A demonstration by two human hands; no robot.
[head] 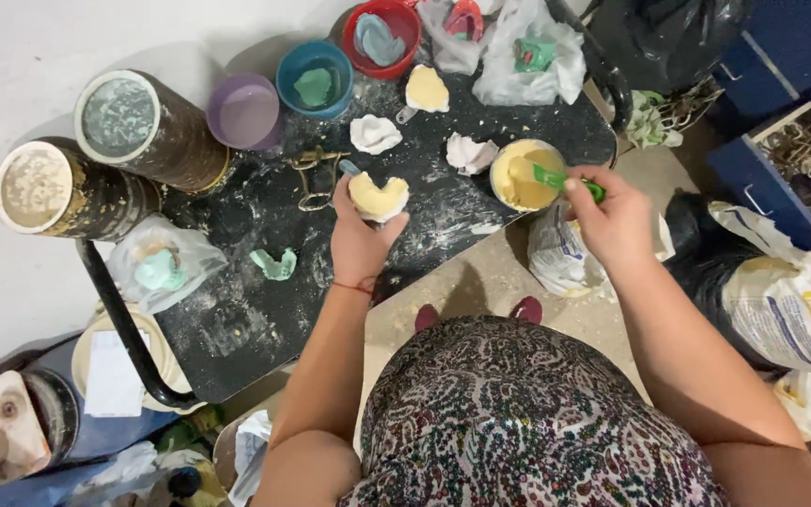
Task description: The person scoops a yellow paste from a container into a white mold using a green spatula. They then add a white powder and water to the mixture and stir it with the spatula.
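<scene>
Yellow paste fills the small cup (525,176) near the right edge of the black desk (237,310), and the right hand (612,218) is closed around a green spatula (565,182) whose blade dips into it. The spatula's long axis runs left and slightly up from that grip toward the cup. The left hand (360,239) is closed from below around a white mould (378,198) already heaped with the same yellow paste, held just above the middle of the desk — to the left of the cup, with a bare stretch of desk between them. The right hand is the nearer one to the cup; the mould lies to its left, across that gap — well within reach.
</scene>
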